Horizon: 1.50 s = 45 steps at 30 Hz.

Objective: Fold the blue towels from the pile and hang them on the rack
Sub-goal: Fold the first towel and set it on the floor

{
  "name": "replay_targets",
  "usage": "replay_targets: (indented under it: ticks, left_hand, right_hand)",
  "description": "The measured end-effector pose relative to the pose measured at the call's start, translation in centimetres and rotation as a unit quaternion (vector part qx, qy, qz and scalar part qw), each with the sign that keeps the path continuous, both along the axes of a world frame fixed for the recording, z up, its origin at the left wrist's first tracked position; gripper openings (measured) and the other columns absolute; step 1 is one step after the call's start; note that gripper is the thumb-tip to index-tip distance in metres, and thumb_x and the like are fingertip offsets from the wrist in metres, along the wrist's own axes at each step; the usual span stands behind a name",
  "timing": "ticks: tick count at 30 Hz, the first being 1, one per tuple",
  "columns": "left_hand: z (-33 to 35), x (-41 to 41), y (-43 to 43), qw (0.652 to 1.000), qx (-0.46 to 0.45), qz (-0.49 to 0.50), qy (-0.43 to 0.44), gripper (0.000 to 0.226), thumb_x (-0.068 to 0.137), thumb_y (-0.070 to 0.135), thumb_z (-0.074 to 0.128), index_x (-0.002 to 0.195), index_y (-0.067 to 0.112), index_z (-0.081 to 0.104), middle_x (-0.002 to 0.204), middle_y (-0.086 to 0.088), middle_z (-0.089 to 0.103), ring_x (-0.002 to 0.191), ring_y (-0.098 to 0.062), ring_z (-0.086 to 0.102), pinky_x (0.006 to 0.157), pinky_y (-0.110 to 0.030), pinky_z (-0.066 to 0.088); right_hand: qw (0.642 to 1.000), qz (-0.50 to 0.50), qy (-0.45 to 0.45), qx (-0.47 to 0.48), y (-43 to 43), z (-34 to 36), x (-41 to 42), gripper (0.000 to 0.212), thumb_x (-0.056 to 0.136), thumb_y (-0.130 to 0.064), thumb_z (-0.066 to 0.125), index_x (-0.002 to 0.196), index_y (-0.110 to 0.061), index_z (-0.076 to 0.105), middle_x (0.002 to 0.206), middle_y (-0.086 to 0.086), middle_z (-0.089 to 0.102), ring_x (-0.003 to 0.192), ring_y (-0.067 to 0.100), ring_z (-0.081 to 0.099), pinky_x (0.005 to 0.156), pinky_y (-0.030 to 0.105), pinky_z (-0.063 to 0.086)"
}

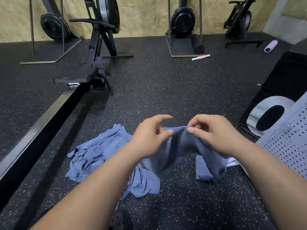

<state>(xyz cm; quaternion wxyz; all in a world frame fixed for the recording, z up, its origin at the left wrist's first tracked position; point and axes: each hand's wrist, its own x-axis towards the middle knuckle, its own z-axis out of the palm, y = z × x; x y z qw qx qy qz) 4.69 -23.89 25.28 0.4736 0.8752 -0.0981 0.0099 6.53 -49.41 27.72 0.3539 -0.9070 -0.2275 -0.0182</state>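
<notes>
**Above the gym floor: one blue towel, pinched at its top edge**

Over the speckled floor (166,90), mid-frame, the following stand:

- Held towel (179,150): blue, thin, hanging bunched from its upper edge.
- Left hand (149,138): thumb and fingers (169,132) pinching that edge, index finger lifted free.
- Right hand (214,135): thumb and fingertips pinching the same edge, just beside the left hand.
- Pile (99,156): blue, crumpled, on the floor under the left forearm.
- Folded towel (203,170): on the floor to the right, partly behind the held one.
- Grey perforated panel (285,143): far right. Whether this is the rack cannot be told.

Step in hand, as judged: finding the hem so the cloth can open for its first fold.

Handling notes:
- Run the hands apart along the edge to the corners, with a light pinch.
- Keep the edge taut, since the cloth looks limp and likely to twist.
- Let the towel's own weight flatten it.
- Match the corners before creasing.
- Fold to the width of the folded towel.
</notes>
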Motion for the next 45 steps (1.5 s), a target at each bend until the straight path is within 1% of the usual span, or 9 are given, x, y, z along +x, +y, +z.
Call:
replay_targets:
  ticks: [4, 6, 12, 18, 22, 26, 31, 37, 45]
  left_hand:
    - [-0.5, -0.3, -1.4, 0.999, 0.004, -0.041, 0.021, 0.003, 0.096, 0.029, 0.077, 0.098, 0.029, 0.074, 0.064, 0.012, 0.063, 0.06, -0.008, 0.052, 0.07, -0.041, 0.055]
    - [-0.6, -0.2, -1.2, 0.999, 0.004, -0.038, 0.033, 0.009, 0.097, 0.028, 0.076, 0.089, 0.027, 0.073, 0.065, 0.012, 0.062, 0.062, -0.009, 0.052, 0.07, -0.042, 0.056]
    - [0.1, 0.2, -0.4, 1.0, 0.014, 0.022, 0.011, 0.014, 0.099, 0.023, 0.071, 0.085, 0.024, 0.069, 0.065, 0.015, 0.061, 0.059, -0.004, 0.051, 0.064, -0.028, 0.045]
    - [0.4, 1.3, 2.1, 0.985, 0.067, 0.159, -0.012, 0.014, 0.098, 0.024, 0.069, 0.084, 0.026, 0.067, 0.077, 0.011, 0.069, 0.072, -0.01, 0.063, 0.07, -0.03, 0.047]
    - [0.5, 1.8, 3.6, 0.973, 0.083, 0.215, -0.023, 0.017, 0.097, 0.024, 0.069, 0.081, 0.026, 0.066, 0.078, 0.01, 0.071, 0.079, -0.016, 0.066, 0.076, -0.033, 0.05]
    - [0.6, 1.5, 4.0, 0.965, 0.086, 0.248, -0.03, 0.01, 0.096, 0.029, 0.071, 0.087, 0.029, 0.069, 0.08, 0.012, 0.069, 0.081, -0.016, 0.066, 0.076, -0.032, 0.047]
    - [0.6, 1.1, 2.5, 0.978, 0.006, 0.206, -0.029, 0.007, 0.094, 0.029, 0.076, 0.093, 0.03, 0.07, 0.071, 0.011, 0.069, 0.071, -0.009, 0.063, 0.072, -0.031, 0.048]
    - [0.2, 0.8, 0.7, 0.988, -0.121, 0.098, 0.012, 0.019, 0.096, 0.011, 0.074, 0.104, 0.025, 0.065, 0.081, 0.007, 0.068, 0.071, -0.016, 0.061, 0.076, -0.045, 0.057]
    - [0.8, -0.2, -0.6, 0.982, -0.183, 0.029, 0.049, 0.03, 0.093, -0.004, 0.074, 0.112, 0.017, 0.063, 0.096, -0.007, 0.077, 0.071, -0.015, 0.06, 0.073, -0.033, 0.054]
  right_hand:
    - [0.998, 0.044, 0.029, 0.025, 1.2, 0.1, -0.5, 0.006, 0.094, -0.031, 0.079, 0.09, -0.03, 0.075, 0.079, -0.012, 0.073, 0.067, 0.005, 0.064, 0.066, 0.022, 0.049]
    - [0.997, 0.045, 0.055, 0.035, 0.9, -0.1, -0.4, 0.006, 0.093, -0.031, 0.079, 0.09, -0.03, 0.075, 0.078, -0.01, 0.073, 0.064, 0.003, 0.06, 0.064, 0.021, 0.047]
    - [0.995, 0.022, 0.098, 0.004, -0.7, -0.2, 0.0, 0.005, 0.094, -0.03, 0.08, 0.091, -0.032, 0.076, 0.081, -0.01, 0.074, 0.068, 0.007, 0.063, 0.067, 0.025, 0.048]
    - [0.995, -0.081, 0.049, -0.032, -2.5, 0.3, 0.8, 0.009, 0.093, -0.033, 0.08, 0.085, -0.035, 0.074, 0.076, -0.016, 0.074, 0.072, 0.008, 0.07, 0.073, 0.03, 0.053]
    - [0.986, -0.153, 0.003, -0.064, -3.3, 0.8, 0.7, 0.012, 0.089, -0.036, 0.082, 0.08, -0.037, 0.074, 0.07, -0.017, 0.07, 0.07, -0.001, 0.063, 0.064, 0.022, 0.041]
    - [0.989, -0.134, 0.047, 0.05, -2.9, 1.0, 0.7, 0.008, 0.092, -0.027, 0.082, 0.086, -0.031, 0.077, 0.067, -0.006, 0.069, 0.056, 0.007, 0.054, 0.06, 0.024, 0.041]
    - [0.946, -0.062, 0.169, 0.268, -0.8, 2.1, -0.5, 0.011, 0.099, -0.01, 0.073, 0.104, -0.016, 0.08, 0.086, 0.01, 0.078, 0.073, 0.016, 0.066, 0.069, 0.021, 0.057]
    - [0.955, 0.05, 0.209, 0.203, 0.6, 1.8, -1.0, 0.037, 0.089, 0.005, 0.078, 0.118, -0.018, 0.078, 0.11, 0.0, 0.08, 0.105, 0.011, 0.073, 0.093, 0.021, 0.056]
    - [0.988, 0.015, 0.094, 0.121, 1.4, 0.9, -0.8, 0.005, 0.091, -0.023, 0.083, 0.093, -0.027, 0.08, 0.097, -0.007, 0.077, 0.094, 0.013, 0.071, 0.09, 0.031, 0.054]
